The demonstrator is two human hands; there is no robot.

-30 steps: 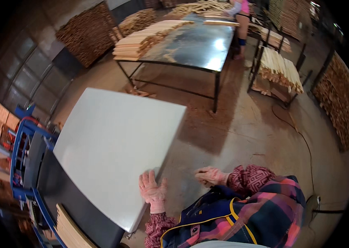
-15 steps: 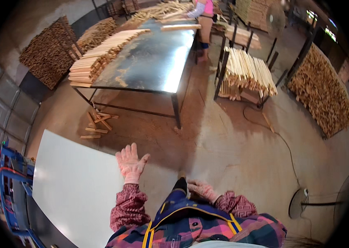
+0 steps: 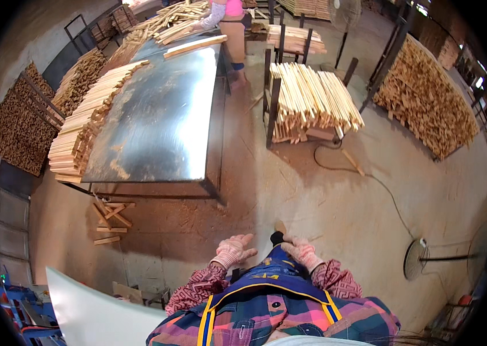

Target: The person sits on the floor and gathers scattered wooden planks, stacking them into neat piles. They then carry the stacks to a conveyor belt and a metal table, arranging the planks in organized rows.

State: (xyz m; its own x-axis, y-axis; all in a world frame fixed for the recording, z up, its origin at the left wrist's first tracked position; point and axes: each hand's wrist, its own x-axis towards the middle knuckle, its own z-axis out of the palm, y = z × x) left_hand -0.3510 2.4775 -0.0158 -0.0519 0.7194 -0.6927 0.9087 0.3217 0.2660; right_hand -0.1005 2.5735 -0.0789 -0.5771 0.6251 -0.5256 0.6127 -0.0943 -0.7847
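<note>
In a pinkish knitted work glove, my left hand (image 3: 233,250) hangs in front of my body with thumb and fingers apart, holding nothing. My right hand (image 3: 301,252), gloved alike, is beside the blue apron (image 3: 272,272), its fingers loosely extended and nothing visible in them. Ahead stands a metal-topped table (image 3: 160,127) on a dark frame. Along its left edge lies a long row of stacked wooden strips (image 3: 85,124). A few more strips (image 3: 194,46) rest across its far right part.
A white panel (image 3: 96,314) and blue machinery (image 3: 30,311) are at lower left. Wood offcuts (image 3: 111,216) lie under the table's near edge. A rack of strips (image 3: 312,101), a cable (image 3: 390,187) and a floor fan (image 3: 415,258) are on the right. Another person (image 3: 233,34) handles strips at the far end.
I have moved forward, so the table is nearer and the white panel has slid back. My left hand has gone from beside the panel to in front of my body.
</note>
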